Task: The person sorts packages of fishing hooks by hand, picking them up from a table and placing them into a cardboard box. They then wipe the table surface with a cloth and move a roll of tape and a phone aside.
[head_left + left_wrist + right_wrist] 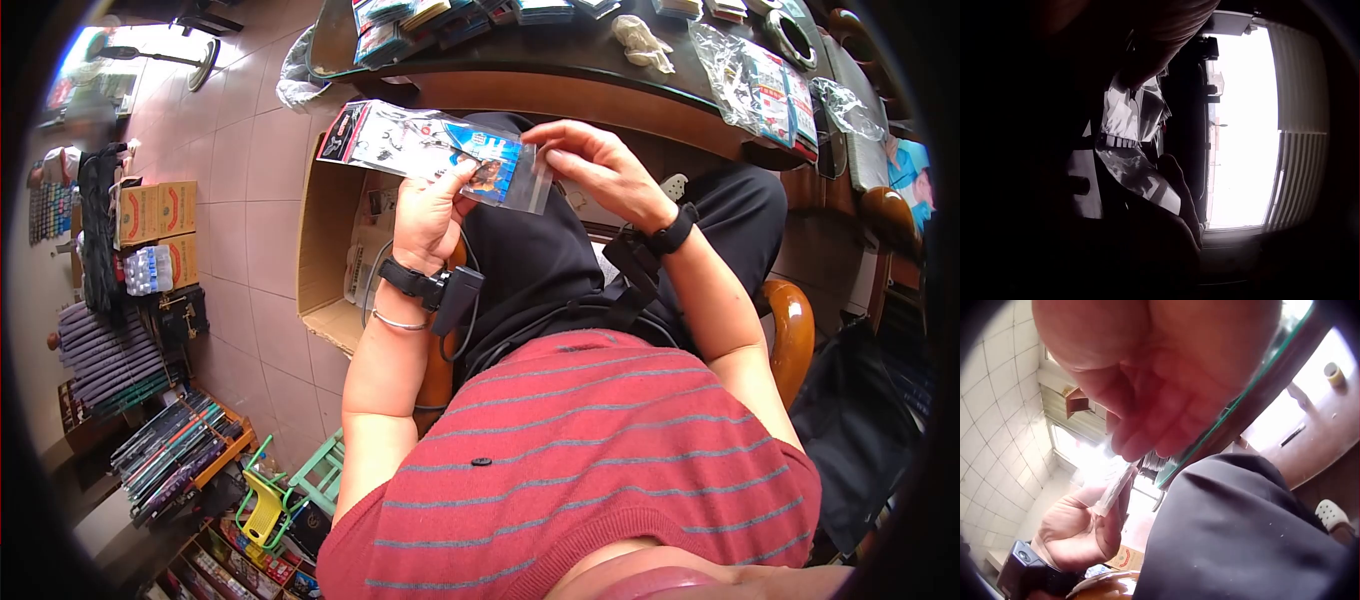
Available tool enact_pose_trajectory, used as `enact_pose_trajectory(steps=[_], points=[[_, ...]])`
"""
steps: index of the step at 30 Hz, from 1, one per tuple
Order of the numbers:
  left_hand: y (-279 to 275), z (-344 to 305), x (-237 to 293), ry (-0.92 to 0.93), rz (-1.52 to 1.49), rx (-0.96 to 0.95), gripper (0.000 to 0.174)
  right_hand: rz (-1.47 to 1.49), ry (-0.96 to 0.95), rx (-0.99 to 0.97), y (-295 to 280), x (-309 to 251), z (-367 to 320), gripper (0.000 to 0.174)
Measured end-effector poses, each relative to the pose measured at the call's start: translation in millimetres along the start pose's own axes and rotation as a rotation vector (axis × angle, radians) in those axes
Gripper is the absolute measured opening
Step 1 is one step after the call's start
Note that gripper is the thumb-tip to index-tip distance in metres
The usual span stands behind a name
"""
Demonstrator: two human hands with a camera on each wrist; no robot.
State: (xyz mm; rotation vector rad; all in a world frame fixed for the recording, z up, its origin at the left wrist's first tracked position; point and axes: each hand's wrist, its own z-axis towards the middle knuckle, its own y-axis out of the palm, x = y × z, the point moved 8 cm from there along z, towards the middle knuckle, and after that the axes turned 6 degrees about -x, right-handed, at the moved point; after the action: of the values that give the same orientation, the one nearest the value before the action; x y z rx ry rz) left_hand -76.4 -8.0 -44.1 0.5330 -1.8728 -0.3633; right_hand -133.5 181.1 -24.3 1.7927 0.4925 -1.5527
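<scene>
A flat clear plastic packet (pixel 400 140) with a black-and-red header and blue-and-white print lies slanted above the lap. The left hand (pixel 430 215) grips it from below, thumb on the printed face. At its clear right end, the right hand (pixel 605 175) pinches the edge between thumb and forefinger. The right wrist view shows the right hand (pixel 1154 375) large at the top, fingers bent, and the left hand (pixel 1075 528) beneath with the packet (pixel 1112 487) edge-on. In the dark left wrist view the shiny packet (pixel 1125 115) lies between shadowed fingers.
A dark table (pixel 560 60) with stacked packets and a crumpled white glove (pixel 642 45) stands ahead. An open cardboard box (pixel 330 230) is left of the knees. Cartons (pixel 158 212) and a green-and-yellow small chair (pixel 265 505) stand farther left. A wooden armrest (pixel 790 335) is at the right.
</scene>
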Motion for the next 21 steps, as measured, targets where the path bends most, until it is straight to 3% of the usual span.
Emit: enact_pose_trajectory(steps=[1,4,11,17,21], points=[[0.3,0.0,0.8,0.002,-0.001,-0.003,0.024,-0.053,-0.065,-0.073,4.3,-4.8,-0.7,0.033],[0.2,-0.9,0.8,-0.003,0.007,-0.009,0.025,-0.288,-0.133,-0.051,12.7,-20.2,-9.9,0.037],[15.2,-6.9,0.3,0.018,0.145,-0.075,0.024,-0.865,-0.181,-0.059,26.6,-54.3,-5.4,0.011],[34.8,-12.1,4.2,0.049,0.334,-0.123,0.021,-0.925,-0.427,0.0,35.2,-53.3,5.2,0.012],[30.0,-10.9,0.6,0.03,0.335,-0.198,0.022,-0.743,-0.326,-0.058,28.0,-35.4,10.6,0.012]])
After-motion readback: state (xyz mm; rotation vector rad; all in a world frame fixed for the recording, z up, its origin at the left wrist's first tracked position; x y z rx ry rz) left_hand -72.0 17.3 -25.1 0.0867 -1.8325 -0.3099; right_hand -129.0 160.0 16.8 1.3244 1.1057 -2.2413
